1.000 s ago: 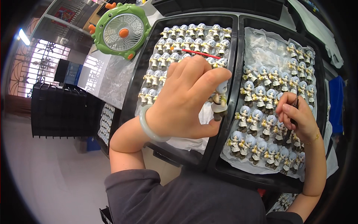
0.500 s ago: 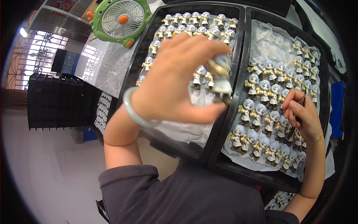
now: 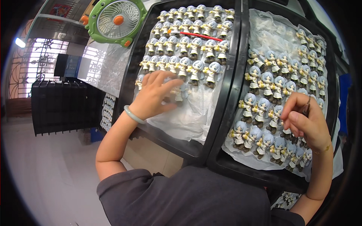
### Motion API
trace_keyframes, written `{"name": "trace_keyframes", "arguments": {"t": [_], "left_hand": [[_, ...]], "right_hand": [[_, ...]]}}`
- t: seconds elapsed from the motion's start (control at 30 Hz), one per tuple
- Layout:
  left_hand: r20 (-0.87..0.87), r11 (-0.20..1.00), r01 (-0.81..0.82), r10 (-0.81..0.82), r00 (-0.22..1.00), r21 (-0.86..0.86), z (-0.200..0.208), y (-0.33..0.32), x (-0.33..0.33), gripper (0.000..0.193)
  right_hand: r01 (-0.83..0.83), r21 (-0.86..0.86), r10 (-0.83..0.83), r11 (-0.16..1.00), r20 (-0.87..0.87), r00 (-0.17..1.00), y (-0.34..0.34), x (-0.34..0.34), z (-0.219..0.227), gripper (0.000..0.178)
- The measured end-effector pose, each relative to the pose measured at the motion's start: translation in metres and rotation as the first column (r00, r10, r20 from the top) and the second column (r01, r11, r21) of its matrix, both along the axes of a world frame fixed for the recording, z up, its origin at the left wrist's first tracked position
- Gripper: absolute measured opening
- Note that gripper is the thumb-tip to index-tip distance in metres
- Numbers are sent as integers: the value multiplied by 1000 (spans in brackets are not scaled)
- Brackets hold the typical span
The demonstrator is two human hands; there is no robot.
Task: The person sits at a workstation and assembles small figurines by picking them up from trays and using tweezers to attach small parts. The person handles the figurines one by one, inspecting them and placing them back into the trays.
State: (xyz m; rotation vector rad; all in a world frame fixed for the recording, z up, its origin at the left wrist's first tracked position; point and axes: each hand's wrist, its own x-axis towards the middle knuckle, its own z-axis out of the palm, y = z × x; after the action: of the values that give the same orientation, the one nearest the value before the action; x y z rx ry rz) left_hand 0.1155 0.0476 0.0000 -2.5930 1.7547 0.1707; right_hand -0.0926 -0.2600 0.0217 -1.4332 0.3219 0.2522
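My left hand (image 3: 152, 94), with a pale bangle at its wrist, is over the left black tray (image 3: 169, 145). Its fingers are spread, and the thumb stands apart from them. Just beside the fingertips is a small figurine (image 3: 181, 93) with light blue hair and a white outfit, partly blurred, on the tray's crumpled white plastic sheet (image 3: 188, 120). Over the right black tray (image 3: 241, 162), my right hand (image 3: 307, 118) is curled around a thin dark tool (image 3: 306, 107), mostly hidden by the fingers. Similar figurines (image 3: 260, 113) lie in rows beneath that hand.
A thin red-handled stick (image 3: 201, 36) lies across figurine rows in the left tray. A green animal-shaped fan (image 3: 117, 20) stands on the grey surface (image 3: 107, 67) at upper left. Stacked black trays (image 3: 64, 107) are farther left. A blue bin (image 3: 344, 101) is at the right.
My left hand has come down and left from close to the camera, and has let go of the figurine it held over the left tray. My right hand stays around the dark tool.
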Motion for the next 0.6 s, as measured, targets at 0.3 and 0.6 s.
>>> {"name": "trace_keyframes", "arguments": {"t": [0.3, 0.6], "left_hand": [[-93, 961, 227, -244, 965, -157, 56, -108, -1, 49], [182, 966, 145, -107, 977, -215, -41, -376, -10, 24]], "right_hand": [[-443, -186, 457, 877, 38, 889, -2, 7, -13, 35], [-748, -99, 746, 656, -68, 663, -9, 3, -7, 35]]}}
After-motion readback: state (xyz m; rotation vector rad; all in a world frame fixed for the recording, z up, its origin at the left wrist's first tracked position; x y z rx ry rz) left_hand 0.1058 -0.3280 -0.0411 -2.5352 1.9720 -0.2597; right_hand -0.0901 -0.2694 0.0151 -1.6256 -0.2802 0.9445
